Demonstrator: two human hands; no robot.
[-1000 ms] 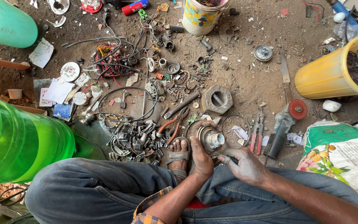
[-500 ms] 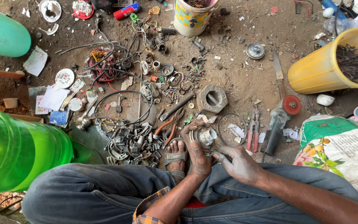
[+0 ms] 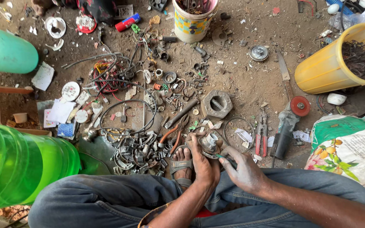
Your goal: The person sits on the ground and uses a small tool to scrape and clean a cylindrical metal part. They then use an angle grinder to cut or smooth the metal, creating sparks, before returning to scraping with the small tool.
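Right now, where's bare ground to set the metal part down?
Bare dirt between the painted bucket, yellow bucket and hexagonal nut. Crowded: scrap pile beside the left hand, and wire tangle.

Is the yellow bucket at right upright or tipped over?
Tipped: the yellow bucket lies on its side, mouth facing right, dark wires showing inside.

Scrap pile (image 3: 142, 147) crowds left; pliers (image 3: 261, 131), grinder (image 3: 287, 126) right; bare dirt (image 3: 250, 82) ahead.

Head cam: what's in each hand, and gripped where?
Left hand grips the small round grey metal part by its rim and underside. Right hand holds a thin dark tool by its handle end, tip pointing at the part.
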